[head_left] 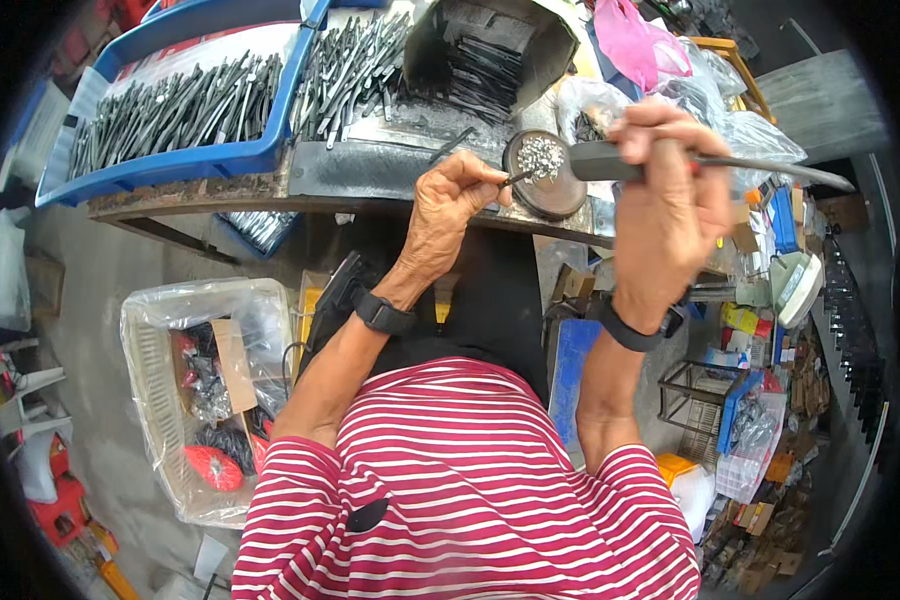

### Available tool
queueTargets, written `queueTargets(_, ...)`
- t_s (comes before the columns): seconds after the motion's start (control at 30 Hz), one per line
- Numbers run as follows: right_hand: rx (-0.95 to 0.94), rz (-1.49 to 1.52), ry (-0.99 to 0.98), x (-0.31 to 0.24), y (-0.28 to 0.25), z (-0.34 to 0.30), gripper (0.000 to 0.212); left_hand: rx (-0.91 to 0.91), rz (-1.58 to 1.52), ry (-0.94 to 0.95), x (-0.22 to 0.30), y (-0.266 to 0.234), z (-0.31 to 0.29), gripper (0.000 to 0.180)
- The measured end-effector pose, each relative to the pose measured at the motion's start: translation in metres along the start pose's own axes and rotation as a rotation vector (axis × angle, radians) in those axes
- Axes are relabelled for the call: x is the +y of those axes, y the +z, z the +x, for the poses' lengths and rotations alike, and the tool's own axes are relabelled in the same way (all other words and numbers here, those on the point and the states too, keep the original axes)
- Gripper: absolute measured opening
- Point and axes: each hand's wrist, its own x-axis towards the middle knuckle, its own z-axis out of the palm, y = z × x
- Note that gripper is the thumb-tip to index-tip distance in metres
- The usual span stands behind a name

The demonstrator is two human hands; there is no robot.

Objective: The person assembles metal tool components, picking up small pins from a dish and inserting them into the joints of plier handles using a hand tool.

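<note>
My left hand (448,205) pinches a thin dark strip (516,180) between thumb and fingertips, at the left rim of a round dish (562,200). Small silvery pieces (540,157), probably screws, lie heaped in that dish. My right hand (670,200), slightly blurred, is wrapped round a dark grey corded electric screwdriver (602,162). It lies roughly level, its front end over the dish's right side, its cord (780,170) trailing right. The bit cannot be made out. Another short dark piece (452,146) lies on the bench just beyond my left hand.
A blue tray (160,170) of dark strips stands at the bench's left, with more strips (350,70) loose beside it. An open container (425,60) holds others. Plastic bags (760,140) and a pink bag (645,45) lie right. Below left stands a lined crate (160,400).
</note>
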Motion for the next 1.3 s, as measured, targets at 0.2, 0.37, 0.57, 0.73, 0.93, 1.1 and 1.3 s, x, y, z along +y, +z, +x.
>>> queueTargets(0.2,-0.055,-0.210,0.058,0.029,0.005,-0.021,0.006,0.010,0.045,-0.001,0.004,0.003,0.002,0.007)
queueTargets(0.37,0.249,0.091,0.189,0.031,-0.008,-0.029,0.004,0.024,0.045,0.005,0.002,0.003,0.003,0.010)
queueTargets(0.57,0.352,0.148,0.385,0.042,-0.030,-0.054,0.007,0.049,0.013,-0.089,0.013,0.019,0.001,0.016)
queueTargets(0.73,0.309,0.123,0.457,0.039,-0.042,-0.071,0.010,0.101,0.005,-0.208,0.020,0.027,-0.006,0.017)
queueTargets(0.93,0.338,0.064,0.638,0.033,-0.045,-0.082,0.023,0.186,-0.011,-0.275,0.021,0.033,-0.008,0.017)
queueTargets(1.1,0.371,-0.071,0.708,0.033,-0.049,-0.086,0.033,0.188,0.028,-0.306,0.019,0.033,-0.008,0.017)
queueTargets(1.3,0.259,-0.334,0.748,0.037,-0.058,-0.085,0.020,0.190,0.159,-0.282,0.015,0.027,-0.010,0.015)
